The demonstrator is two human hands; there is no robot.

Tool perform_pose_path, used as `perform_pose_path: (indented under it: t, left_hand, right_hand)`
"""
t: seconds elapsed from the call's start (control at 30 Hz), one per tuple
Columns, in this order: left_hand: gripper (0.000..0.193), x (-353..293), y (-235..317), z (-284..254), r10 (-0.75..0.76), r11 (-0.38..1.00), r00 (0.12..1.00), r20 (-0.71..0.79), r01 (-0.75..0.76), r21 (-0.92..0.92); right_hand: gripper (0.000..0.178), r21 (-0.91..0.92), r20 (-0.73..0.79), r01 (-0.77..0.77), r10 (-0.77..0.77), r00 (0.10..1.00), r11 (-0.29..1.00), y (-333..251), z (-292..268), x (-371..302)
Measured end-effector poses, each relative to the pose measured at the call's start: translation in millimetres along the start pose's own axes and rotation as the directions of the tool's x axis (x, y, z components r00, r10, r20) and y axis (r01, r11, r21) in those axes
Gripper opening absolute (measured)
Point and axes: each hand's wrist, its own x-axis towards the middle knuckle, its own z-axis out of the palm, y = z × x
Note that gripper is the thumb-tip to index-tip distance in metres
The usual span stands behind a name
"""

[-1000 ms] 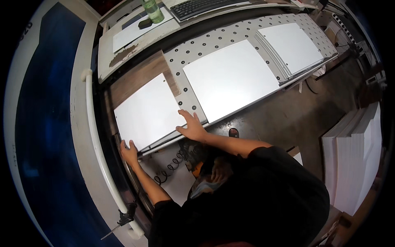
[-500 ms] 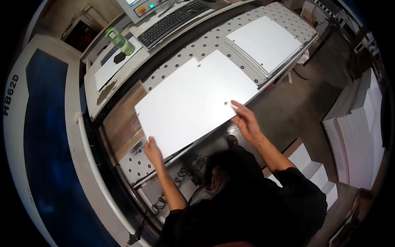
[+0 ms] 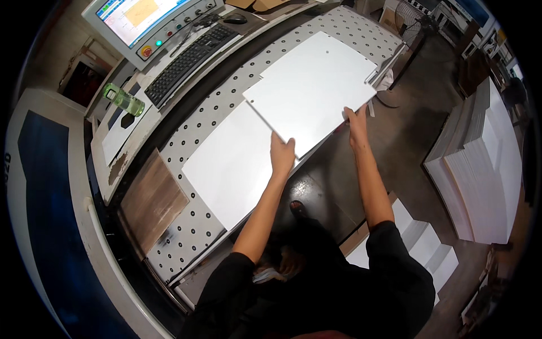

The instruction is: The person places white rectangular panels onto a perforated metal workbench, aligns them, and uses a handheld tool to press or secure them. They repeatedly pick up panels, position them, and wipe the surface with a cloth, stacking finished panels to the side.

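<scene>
A white panel (image 3: 307, 104) with small holes near its edges is between my two hands. My left hand (image 3: 282, 156) grips its near left corner, thumb on top. My right hand (image 3: 357, 125) is closed on its near right edge. The panel's far part overlaps a stack of white panels (image 3: 330, 53), hiding much of that stack; I cannot tell whether it touches. To the left, another white panel (image 3: 228, 164) lies flat on the perforated table (image 3: 195, 226), partly beneath the held one's left edge.
A brown wood-patterned board (image 3: 152, 200) lies at the table's left. Beyond are a green bottle (image 3: 123, 100), a black keyboard (image 3: 189, 62), a mouse (image 3: 235, 18) and a monitor (image 3: 138, 22). Tall panel stacks (image 3: 480, 169) stand on the floor at right, a fan (image 3: 409, 20) behind.
Both hands have moved right with a white panel, bringing it over the stack. A panel beneath it now shows on the table. The view has shifted, bringing the monitor further into sight.
</scene>
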Motion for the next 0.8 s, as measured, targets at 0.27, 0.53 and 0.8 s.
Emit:
perform_pose_path:
  t: [0.27,0.53,0.8]
  left_hand:
    - [0.089,38.5,41.7,53.9,0.047,0.957,0.996,0.079,-0.067,0.282]
    - [0.09,51.1,55.7,70.9,0.027,0.933,0.997,0.07,-0.05,0.356]
    - [0.098,53.3,15.9,78.0,0.229,0.871,0.969,-0.094,-0.16,0.464]
  right_hand:
    - [0.101,-0.607,-0.008,0.158,-0.205,0.979,0.779,26.6,-37.3,103.8]
    - [0.097,-0.688,-0.001,0.183,-0.254,0.967,0.702,19.8,-37.2,125.7]
    - [0.072,-0.917,0.012,0.243,-0.588,0.809,0.316,-23.7,-29.3,176.2]
